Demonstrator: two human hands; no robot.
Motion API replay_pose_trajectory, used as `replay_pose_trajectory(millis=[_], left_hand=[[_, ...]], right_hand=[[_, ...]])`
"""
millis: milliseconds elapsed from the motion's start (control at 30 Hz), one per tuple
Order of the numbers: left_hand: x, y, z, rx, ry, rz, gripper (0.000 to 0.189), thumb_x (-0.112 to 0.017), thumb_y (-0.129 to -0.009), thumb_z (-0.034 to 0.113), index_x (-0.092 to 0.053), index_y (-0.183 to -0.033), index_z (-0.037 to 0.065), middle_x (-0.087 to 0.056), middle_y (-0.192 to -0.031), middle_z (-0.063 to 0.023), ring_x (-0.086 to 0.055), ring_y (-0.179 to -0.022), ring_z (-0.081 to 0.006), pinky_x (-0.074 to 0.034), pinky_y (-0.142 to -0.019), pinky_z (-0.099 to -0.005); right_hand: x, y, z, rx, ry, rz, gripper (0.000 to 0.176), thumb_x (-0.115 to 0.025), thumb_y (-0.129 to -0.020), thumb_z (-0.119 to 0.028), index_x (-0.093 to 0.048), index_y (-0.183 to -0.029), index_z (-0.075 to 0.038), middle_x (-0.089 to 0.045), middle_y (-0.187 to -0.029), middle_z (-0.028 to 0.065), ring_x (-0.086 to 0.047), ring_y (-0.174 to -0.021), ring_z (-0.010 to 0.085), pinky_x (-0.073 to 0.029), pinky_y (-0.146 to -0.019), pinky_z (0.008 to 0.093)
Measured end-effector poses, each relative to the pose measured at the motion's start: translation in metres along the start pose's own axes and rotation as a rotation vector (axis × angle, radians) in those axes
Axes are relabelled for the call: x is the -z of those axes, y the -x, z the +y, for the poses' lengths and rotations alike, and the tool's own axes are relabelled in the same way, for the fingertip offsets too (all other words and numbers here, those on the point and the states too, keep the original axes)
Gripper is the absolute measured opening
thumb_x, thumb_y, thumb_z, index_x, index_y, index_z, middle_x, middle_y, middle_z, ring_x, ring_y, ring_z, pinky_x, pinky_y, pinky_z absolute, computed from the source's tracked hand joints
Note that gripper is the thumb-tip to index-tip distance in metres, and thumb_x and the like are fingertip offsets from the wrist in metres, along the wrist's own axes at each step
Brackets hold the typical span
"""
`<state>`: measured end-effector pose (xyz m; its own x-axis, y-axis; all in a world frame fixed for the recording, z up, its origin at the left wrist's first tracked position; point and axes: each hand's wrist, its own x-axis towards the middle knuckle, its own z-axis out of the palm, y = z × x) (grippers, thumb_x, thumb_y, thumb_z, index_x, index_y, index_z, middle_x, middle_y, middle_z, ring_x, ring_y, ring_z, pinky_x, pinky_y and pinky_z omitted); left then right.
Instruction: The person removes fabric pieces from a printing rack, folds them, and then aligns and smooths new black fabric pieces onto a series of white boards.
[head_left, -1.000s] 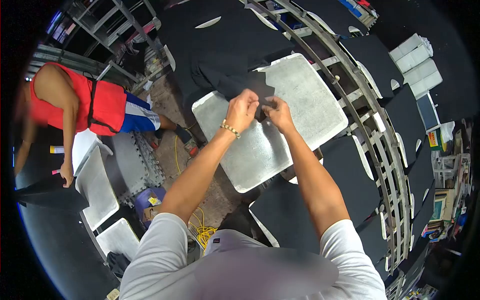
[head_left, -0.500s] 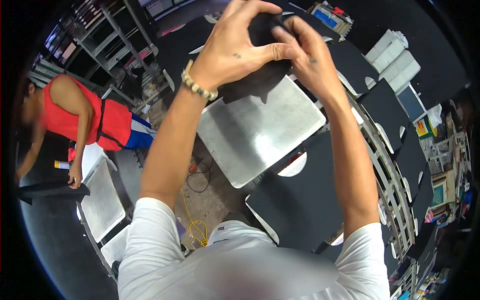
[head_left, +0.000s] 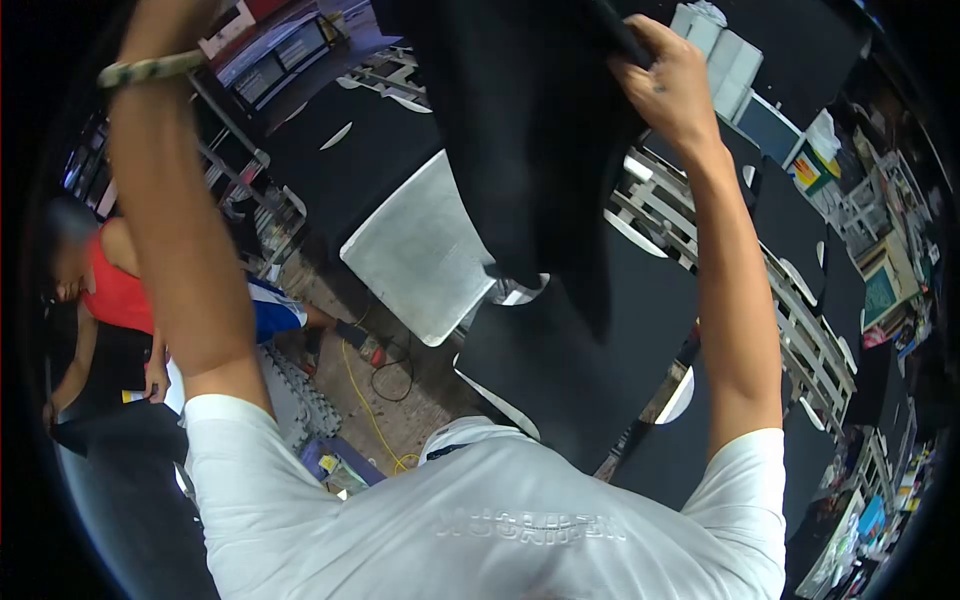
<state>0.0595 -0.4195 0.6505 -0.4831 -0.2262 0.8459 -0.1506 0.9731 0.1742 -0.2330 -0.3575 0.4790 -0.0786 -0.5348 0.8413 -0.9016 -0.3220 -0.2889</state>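
Note:
A large, limp black sheet (head_left: pixel 530 130) hangs from the top of the view, its lower corners drooping. My right hand (head_left: pixel 675 85) is closed around its right edge. At the upper left, my left hand (head_left: pixel 170 20) is raised, blurred and cut off by the frame, so its fingers do not show. Below the sheet lies a bare pale metal board (head_left: pixel 415 250), partly covered from view. Beside it, nearer me, another black sheet (head_left: pixel 560 370) lies flat over a board with white rounded corners.
To the left a person in a red top (head_left: pixel 125 285) bends over a black sheet (head_left: pixel 130 430). A yellow cord (head_left: pixel 365 400) runs along the floor. Slatted racks (head_left: pixel 800 320) stand on the right, with white boxes (head_left: pixel 720 55) behind.
My hands have moved apart, left hand to the upper left, right hand slightly right. The bunched black sheet has opened out and now hangs down over part of the metal board.

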Motion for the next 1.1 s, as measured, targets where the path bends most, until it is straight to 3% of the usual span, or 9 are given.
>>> replay_pose_trajectory(millis=[167, 233, 267, 400, 700, 733, 767, 833, 1100], left_hand=[[0.059, -0.006, -0.068, 0.1, 0.182, 0.159, 0.022, -0.049, -0.086, -0.005, -0.066, -0.097, 0.004, -0.067, -0.093, -0.0039, -0.063, -0.084, -0.0145, -0.052, -0.082, -0.0281], [0.046, 0.02, -0.119, 0.047, -0.167, -0.022, 0.024, -0.081, -0.077, 0.017, -0.076, -0.096, 0.004, -0.072, -0.095, -0.0235, -0.069, -0.077, -0.0356, -0.053, -0.076, -0.0453], [0.019, 0.044, -0.094, 0.223, -0.513, -0.277, 0.03, -0.05, -0.076, -0.006, -0.071, -0.095, 0.005, -0.069, -0.096, -0.0053, -0.065, -0.09, -0.018, -0.052, -0.088, -0.033], [-0.053, 0.108, -0.258, 0.376, -0.079, -0.281, 0.045, -0.038, -0.069, -0.016, -0.068, -0.098, 0.002, -0.067, -0.078, -0.0045, -0.063, -0.076, -0.0159, -0.05, -0.068, -0.0291], [0.014, 0.086, -0.199, 0.469, 0.494, 0.059, 0.011, -0.059, -0.096, 0.013, -0.062, -0.106, 0.01, -0.067, -0.09, -0.0038, -0.062, -0.062, -0.0136, -0.049, -0.048, -0.0232], [0.013, 0.099, -0.182, 0.453, 0.62, 0.098, 0.012, -0.057, -0.098, 0.016, -0.062, -0.108, 0.011, -0.068, -0.098, -0.0037, -0.065, -0.07, -0.0154, -0.054, -0.054, -0.0261], [0.014, 0.116, -0.185, 0.54, 0.673, 0.17, 0.013, -0.057, -0.098, 0.02, -0.062, -0.108, 0.012, -0.067, -0.103, -0.0047, -0.066, -0.08, -0.0164, -0.057, -0.063, -0.0299], [0.026, 0.164, -0.234, 0.582, 0.71, 0.024, 0.025, -0.053, -0.099, 0.018, -0.06, -0.121, 0.006, -0.063, -0.115, -0.0062, -0.062, -0.105, -0.0173, -0.05, -0.095, -0.036], [-0.057, 0.331, -0.268, 1.043, 0.94, -0.151, 0.022, -0.051, -0.097, 0.007, -0.064, -0.112, -0.001, -0.068, -0.113, -0.0113, -0.065, -0.102, -0.0162, -0.051, -0.093, -0.0329]], right_hand=[[0.07, 0.048, 0.058, -0.31, 0.11, -0.145, 0.036, -0.058, -0.073, -0.001, -0.066, -0.108, -0.003, -0.069, -0.084, 0.0193, -0.067, -0.076, 0.0258, -0.051, -0.074, 0.0348], [0.088, 0.072, 0.105, -0.389, 0.111, -0.208, 0.037, -0.057, -0.075, -0.002, -0.065, -0.111, 0.001, -0.07, -0.093, 0.0205, -0.068, -0.085, 0.0278, -0.05, -0.08, 0.0342], [0.091, 0.088, 0.14, -0.298, 0.203, -0.186, 0.039, -0.057, -0.075, -0.002, -0.064, -0.113, 0.001, -0.069, -0.097, 0.0206, -0.067, -0.09, 0.028, -0.05, -0.083, 0.0336], [0.129, 0.104, 0.222, -0.317, 0.238, -0.315, 0.042, -0.056, -0.076, -0.004, -0.061, -0.117, 0.001, -0.067, -0.106, 0.0194, -0.065, -0.1, 0.0272, -0.049, -0.088, 0.0342], [0.272, 0.05, 0.147, -0.243, 0.373, -0.062, 0.034, -0.06, -0.087, -0.003, -0.058, -0.121, 0.0, -0.062, -0.113, 0.0116, -0.059, -0.108, 0.0195, -0.043, -0.097, 0.0287], [0.241, 0.049, 0.068, -0.017, 0.495, 0.022, 0.03, -0.081, -0.081, -0.014, -0.06, -0.093, 0.004, -0.066, -0.088, 0.0152, -0.059, -0.079, 0.0241, -0.049, -0.075, 0.0384], [0.318, 0.079, 0.181, -0.066, 0.7, -0.245, 0.043, -0.064, -0.091, -0.024, -0.053, -0.126, -0.001, -0.058, -0.118, 0.0124, -0.057, -0.109, 0.0206, -0.04, -0.097, 0.0302], [0.272, 0.115, 0.096, 0.043, 0.45, -0.283, 0.028, -0.06, -0.085, 0.001, -0.06, -0.113, 0.004, -0.062, -0.108, 0.0124, -0.058, -0.104, 0.0214, -0.042, -0.095, 0.0305], [0.144, 0.267, 0.055, -0.549, 0.238, -0.243, 0.034, -0.049, -0.08, 0.01, -0.062, -0.111, 0.004, -0.066, -0.101, 0.0161, -0.063, -0.102, 0.0237, -0.046, -0.091, 0.0327]])
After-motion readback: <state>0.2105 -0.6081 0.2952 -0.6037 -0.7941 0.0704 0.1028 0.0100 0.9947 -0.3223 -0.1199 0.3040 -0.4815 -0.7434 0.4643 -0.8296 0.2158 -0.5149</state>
